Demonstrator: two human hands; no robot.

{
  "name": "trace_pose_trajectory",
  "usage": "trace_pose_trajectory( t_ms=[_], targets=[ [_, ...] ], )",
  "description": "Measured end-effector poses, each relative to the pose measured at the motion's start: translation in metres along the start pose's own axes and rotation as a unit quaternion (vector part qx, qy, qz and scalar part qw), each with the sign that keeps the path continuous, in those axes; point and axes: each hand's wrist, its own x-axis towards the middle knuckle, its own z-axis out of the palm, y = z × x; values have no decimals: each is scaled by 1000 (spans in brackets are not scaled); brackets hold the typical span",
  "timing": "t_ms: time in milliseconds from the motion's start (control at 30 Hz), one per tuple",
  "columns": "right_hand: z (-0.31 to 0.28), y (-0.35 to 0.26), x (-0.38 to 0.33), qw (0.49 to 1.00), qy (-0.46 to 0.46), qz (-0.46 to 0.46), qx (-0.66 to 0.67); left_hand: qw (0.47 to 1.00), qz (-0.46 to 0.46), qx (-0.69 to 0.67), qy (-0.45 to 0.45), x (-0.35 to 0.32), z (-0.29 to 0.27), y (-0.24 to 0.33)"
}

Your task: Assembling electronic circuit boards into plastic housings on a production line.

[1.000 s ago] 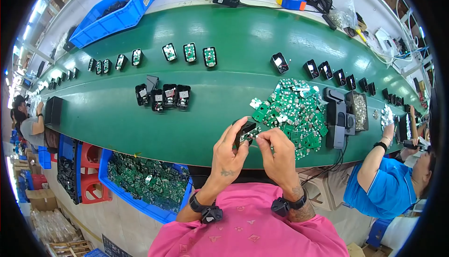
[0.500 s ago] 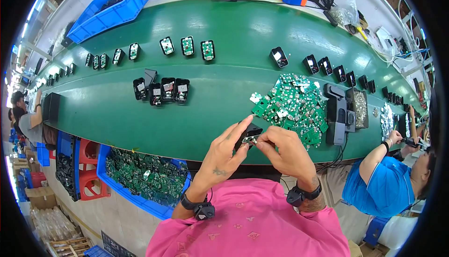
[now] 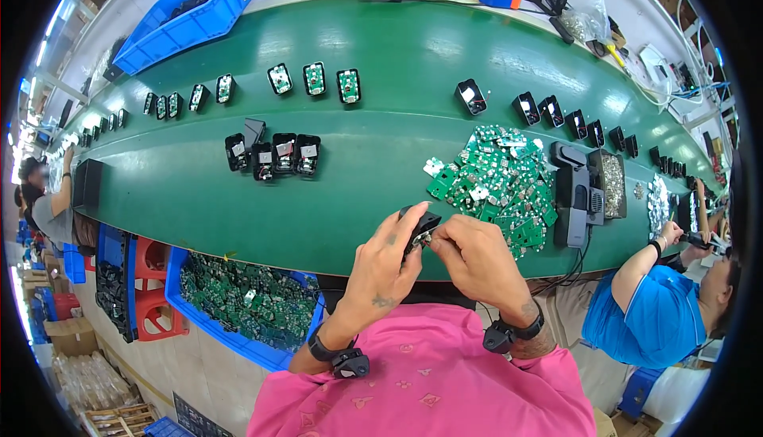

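gripping small black housing (image 3: 418, 226) between left hand (image 3: 385, 258) and right hand (image 3: 475, 256), fingers closed; long axis tilts up-right.

Both hands drawing back from green circuit board pile (image 3: 497, 179) toward chest. Left hand (image 3: 381, 258) and right hand (image 3: 473, 258) closing tighter round small black housing (image 3: 419, 224), fingertips now pinching at its open side. View tilting slightly.
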Motion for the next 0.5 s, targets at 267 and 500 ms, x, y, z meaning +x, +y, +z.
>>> trace_pose_trajectory(
  t_ms=[267,500],
  targets=[
    [25,8,10,993,96,60,36,980,-84,-168,58,9,9,-36],
    [42,25,11,934,112,200,273,906,-158,-391,-29,-1,-12,-38]
  ],
)
